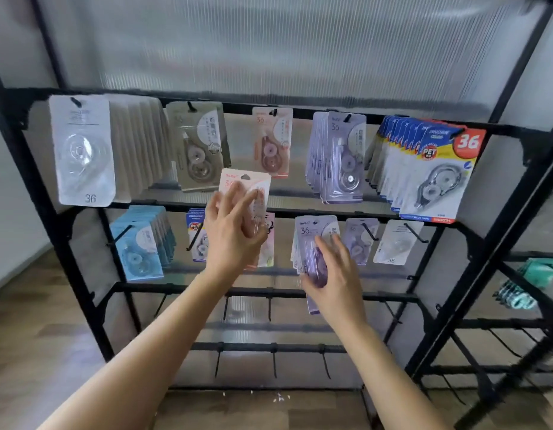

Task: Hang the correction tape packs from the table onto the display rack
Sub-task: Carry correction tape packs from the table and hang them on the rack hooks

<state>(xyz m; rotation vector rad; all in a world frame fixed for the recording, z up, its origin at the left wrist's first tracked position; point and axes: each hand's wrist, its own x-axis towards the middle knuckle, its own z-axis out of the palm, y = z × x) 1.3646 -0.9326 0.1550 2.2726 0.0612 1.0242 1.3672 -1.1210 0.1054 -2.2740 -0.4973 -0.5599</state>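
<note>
My left hand grips a pink correction tape pack, held upright in front of the black display rack, just below a hanging pink pack on the top row. My right hand holds a small stack of purple packs in front of the second row. The top pack's hang hole is not on any hook.
The top row hangs white, grey, purple and blue-yellow packs. Light blue packs and more purple and white packs hang on the second row. Lower rows show bare hooks. A second rack stands at right.
</note>
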